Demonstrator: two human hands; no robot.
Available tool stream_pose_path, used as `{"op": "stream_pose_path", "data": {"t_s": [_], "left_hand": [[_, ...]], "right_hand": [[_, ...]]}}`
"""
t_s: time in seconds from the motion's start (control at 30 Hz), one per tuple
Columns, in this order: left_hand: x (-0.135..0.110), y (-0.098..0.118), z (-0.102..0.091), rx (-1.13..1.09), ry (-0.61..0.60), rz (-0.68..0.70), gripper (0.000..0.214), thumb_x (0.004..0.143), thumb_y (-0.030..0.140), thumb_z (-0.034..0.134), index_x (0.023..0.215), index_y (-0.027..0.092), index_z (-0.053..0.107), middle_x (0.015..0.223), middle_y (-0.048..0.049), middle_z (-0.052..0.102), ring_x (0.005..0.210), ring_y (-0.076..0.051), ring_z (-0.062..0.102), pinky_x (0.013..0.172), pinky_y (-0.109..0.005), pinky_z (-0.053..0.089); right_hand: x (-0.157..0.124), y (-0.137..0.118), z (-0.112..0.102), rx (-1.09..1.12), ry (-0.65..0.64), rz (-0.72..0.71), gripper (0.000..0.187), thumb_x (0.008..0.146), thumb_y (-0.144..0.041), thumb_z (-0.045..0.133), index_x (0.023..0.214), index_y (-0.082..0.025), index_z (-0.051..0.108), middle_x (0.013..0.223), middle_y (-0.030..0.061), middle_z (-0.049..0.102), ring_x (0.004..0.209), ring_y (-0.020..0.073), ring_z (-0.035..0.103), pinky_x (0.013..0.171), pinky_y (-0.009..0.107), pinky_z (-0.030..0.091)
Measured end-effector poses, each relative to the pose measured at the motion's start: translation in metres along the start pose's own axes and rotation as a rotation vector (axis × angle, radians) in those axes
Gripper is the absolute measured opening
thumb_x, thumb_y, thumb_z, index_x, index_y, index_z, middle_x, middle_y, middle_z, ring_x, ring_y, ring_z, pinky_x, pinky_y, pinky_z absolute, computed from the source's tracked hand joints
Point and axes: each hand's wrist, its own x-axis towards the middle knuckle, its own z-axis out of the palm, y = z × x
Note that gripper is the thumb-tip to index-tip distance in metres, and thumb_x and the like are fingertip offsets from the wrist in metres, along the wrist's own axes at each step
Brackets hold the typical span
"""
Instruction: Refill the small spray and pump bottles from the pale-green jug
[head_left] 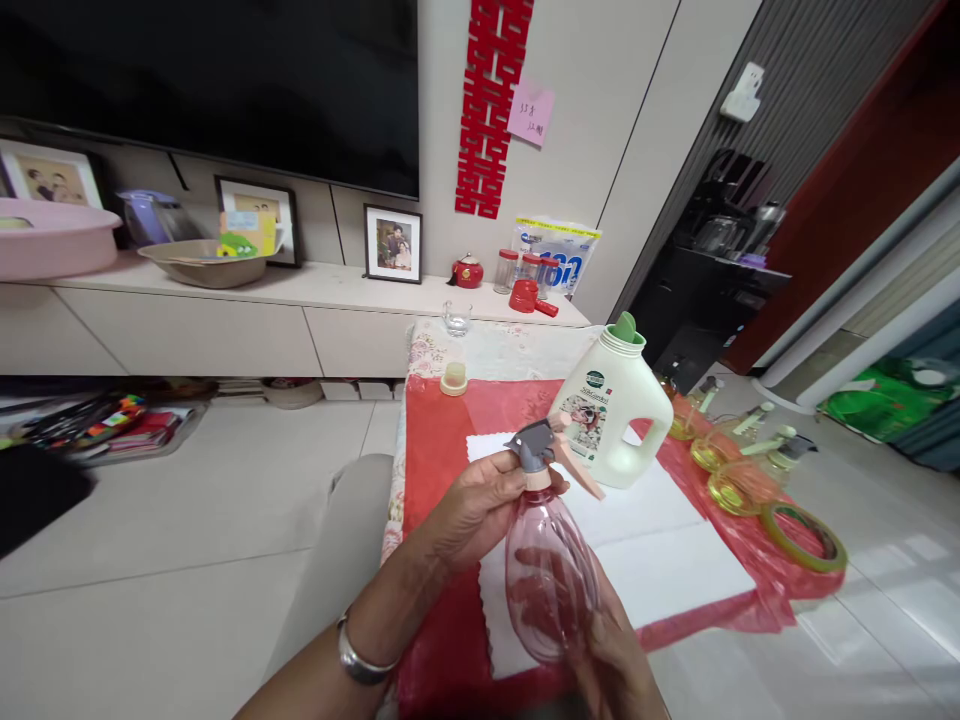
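A clear pink spray bottle (547, 570) is held between my hands above the table, tilted slightly, with no liquid visible in it. Around its neck, just under the grey and peach trigger head (534, 446), the fingers of my left hand (480, 500) are closed. My right hand (607, 640) wraps the lower body from behind and the right side; its fingers show through the plastic. Just beyond stands a white detergent jug (611, 405) with a green spout and no cap on it. A pale yellowish cap (454, 379) sits farther back on the red sheet.
Several spray bottles with yellow liquid (739, 480) stand along the right side, near a roll of tape (804, 537). White paper (660, 570) lies on the red plastic sheet (435, 460). A glass cup (457, 318) is at the table's back edge.
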Motion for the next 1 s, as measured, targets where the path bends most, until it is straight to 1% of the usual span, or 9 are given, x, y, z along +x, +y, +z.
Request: {"op": "stream_pose_path", "data": {"t_s": [0.17, 0.27, 0.33, 0.43, 0.53, 0.63, 0.77, 0.87, 1.0], "left_hand": [[0.006, -0.004, 0.006, -0.044, 0.189, 0.053, 0.034, 0.060, 0.023, 0.093, 0.085, 0.012, 0.071, 0.082, -0.0033, 0.070, 0.083, -0.015, 0.068, 0.086, -0.028, 0.048], [0.012, -0.008, 0.008, -0.074, 0.210, 0.077, 0.041, 0.059, 0.023, 0.094, 0.092, 0.012, 0.073, 0.087, -0.0031, 0.070, 0.079, -0.013, 0.065, 0.084, -0.028, 0.049], [0.015, -0.010, 0.007, -0.090, 0.202, 0.096, 0.042, 0.061, 0.023, 0.093, 0.097, 0.013, 0.073, 0.092, -0.0042, 0.070, 0.081, -0.012, 0.065, 0.086, -0.028, 0.049], [0.022, -0.009, 0.004, -0.114, 0.231, 0.169, 0.035, 0.064, 0.023, 0.091, 0.091, 0.014, 0.071, 0.090, -0.0018, 0.069, 0.080, -0.012, 0.064, 0.085, -0.028, 0.049], [0.029, 0.001, -0.001, -0.157, 0.273, 0.192, 0.030, 0.065, 0.022, 0.090, 0.085, 0.014, 0.069, 0.086, -0.0003, 0.068, 0.078, -0.012, 0.064, 0.084, -0.030, 0.050], [0.038, 0.016, -0.011, -0.220, 0.368, 0.207, 0.025, 0.071, 0.019, 0.086, 0.087, 0.013, 0.069, 0.084, -0.0011, 0.068, 0.078, -0.011, 0.063, 0.085, -0.030, 0.051], [0.054, 0.029, -0.034, -0.249, 0.496, 0.328, 0.012, 0.080, 0.015, 0.078, 0.086, 0.014, 0.067, 0.087, -0.0016, 0.070, 0.081, -0.010, 0.064, 0.085, -0.027, 0.051], [0.065, 0.025, -0.053, -0.128, 0.617, 0.310, 0.009, 0.084, 0.015, 0.073, 0.081, 0.014, 0.064, 0.081, -0.0014, 0.069, 0.074, -0.009, 0.063, 0.082, -0.026, 0.052], [0.076, 0.007, -0.072, -0.021, 0.674, 0.234, 0.017, 0.078, 0.014, 0.078, 0.075, 0.014, 0.061, 0.071, -0.0007, 0.064, 0.064, -0.009, 0.060, 0.074, -0.028, 0.052]], "right_hand": [[0.000, -0.005, 0.006, -0.139, 0.120, -0.051, 0.093, 0.072, -0.056, 0.077, 0.152, -0.027, 0.039, 0.149, 0.0115, 0.044, 0.132, 0.0343, 0.048, 0.106, 0.048, 0.045], [0.000, -0.008, 0.008, -0.358, 0.203, -0.147, 0.085, 0.077, -0.052, 0.074, 0.151, -0.028, 0.039, 0.153, 0.0083, 0.038, 0.141, 0.0315, 0.038, 0.117, 0.048, 0.034], [0.000, -0.008, 0.008, -0.509, 0.269, -0.204, 0.084, 0.079, -0.052, 0.073, 0.151, -0.028, 0.038, 0.154, 0.0070, 0.037, 0.142, 0.0303, 0.036, 0.120, 0.048, 0.030], [0.000, -0.006, 0.008, -0.701, 0.386, -0.280, 0.085, 0.078, -0.052, 0.075, 0.150, -0.027, 0.039, 0.153, 0.0077, 0.038, 0.140, 0.0302, 0.038, 0.119, 0.048, 0.031], [-0.002, -0.006, 0.004, -0.734, 0.434, -0.277, 0.085, 0.076, -0.056, 0.075, 0.149, -0.031, 0.040, 0.152, 0.0061, 0.040, 0.136, 0.0313, 0.043, 0.116, 0.049, 0.034], [-0.007, -0.013, -0.006, -0.745, 0.448, -0.253, 0.085, 0.074, -0.057, 0.075, 0.148, -0.034, 0.040, 0.150, 0.0055, 0.042, 0.133, 0.0332, 0.047, 0.114, 0.052, 0.035], [-0.017, -0.026, -0.024, -0.863, 0.493, -0.244, 0.088, 0.074, -0.060, 0.074, 0.149, -0.029, 0.041, 0.147, 0.0094, 0.045, 0.129, 0.0356, 0.049, 0.111, 0.054, 0.038], [-0.024, -0.035, -0.034, -0.905, 0.587, -0.235, 0.093, 0.071, -0.062, 0.074, 0.150, -0.028, 0.040, 0.147, 0.0099, 0.045, 0.127, 0.0373, 0.050, 0.111, 0.056, 0.037], [-0.027, -0.041, -0.033, -0.795, 0.682, -0.222, 0.099, 0.069, -0.063, 0.075, 0.152, -0.027, 0.037, 0.145, 0.0113, 0.048, 0.127, 0.0385, 0.050, 0.109, 0.058, 0.038]]}}
